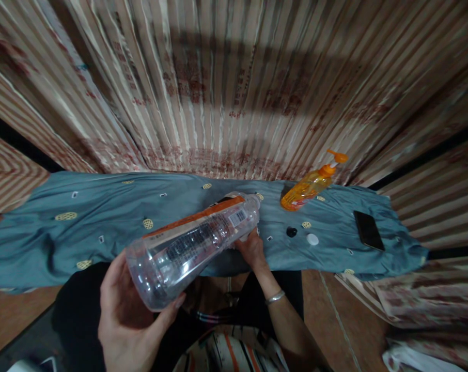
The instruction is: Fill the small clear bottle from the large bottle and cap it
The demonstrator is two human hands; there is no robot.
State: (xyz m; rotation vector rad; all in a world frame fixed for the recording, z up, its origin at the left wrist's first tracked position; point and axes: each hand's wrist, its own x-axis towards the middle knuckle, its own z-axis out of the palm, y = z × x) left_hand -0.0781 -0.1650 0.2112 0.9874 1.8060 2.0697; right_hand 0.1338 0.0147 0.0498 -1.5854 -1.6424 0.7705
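A clear plastic bottle [195, 240] with an orange-edged label lies tilted in the air, its base toward me and its neck pointing away. My left hand [127, 315] cups the base from below. My right hand [251, 248], with a silver bracelet on the wrist, holds the bottle near its neck end, just above the blue cloth [102, 217]. The bottle's mouth is hidden behind the bottle body.
An orange pump bottle [311, 183] stands on the cloth at the back right. A black cap [291, 232] and a white cap [312, 239] lie near it. A dark phone [368, 230] rests at the cloth's right end. Striped curtain fabric hangs behind.
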